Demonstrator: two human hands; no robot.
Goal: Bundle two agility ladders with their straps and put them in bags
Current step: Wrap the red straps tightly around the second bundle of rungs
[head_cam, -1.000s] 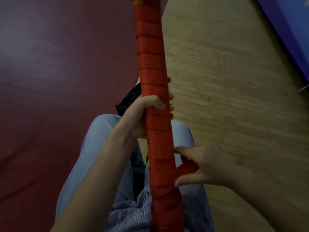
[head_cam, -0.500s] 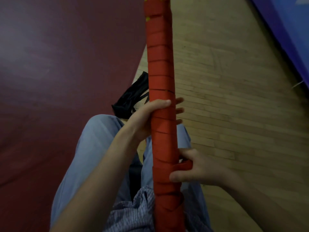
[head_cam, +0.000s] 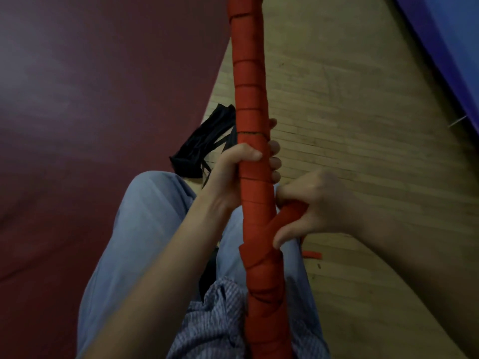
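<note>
Red webbing winds in bands round the bundled ladder point(head_cam: 250, 99), which rises from our lap point(head_cam: 155, 216). Our left hand point(head_cam: 228, 177) is wrapped round its middle, while just below it our right hand point(head_cam: 321, 211) pinches the loose strap point(head_cam: 286, 216) beside the bundle. Behind it a black bag point(head_cam: 202, 143) lies on the wooden floor point(head_cam: 350, 99) by the maroon mat point(head_cam: 90, 99).

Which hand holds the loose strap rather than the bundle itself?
The right hand, lower down, pinches the loose red strap beside the ladder bundle; the left hand, higher up, wraps round the bundle itself.
</note>
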